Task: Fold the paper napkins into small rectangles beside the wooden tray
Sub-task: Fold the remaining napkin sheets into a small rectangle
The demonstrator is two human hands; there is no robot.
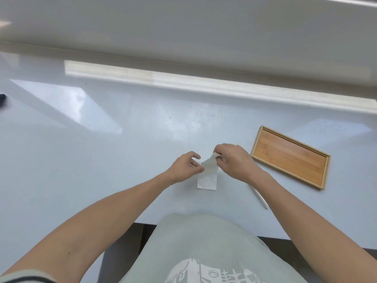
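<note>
A white paper napkin (pixel 207 177), folded into a narrow strip, lies on the white table just in front of me. Its far end is lifted off the surface. My left hand (pixel 186 167) pinches the far left corner of that end, and my right hand (pixel 232 160) pinches the far right corner. The near end of the napkin rests flat on the table. The wooden tray (pixel 290 157) lies to the right of my right hand, with nothing in it.
A thin white folded piece (pixel 260 198) lies on the table under my right forearm, near the tray's near corner. The table's near edge (pixel 265 234) runs just in front of my body. A dark object (pixel 2 98) sits at the far left edge.
</note>
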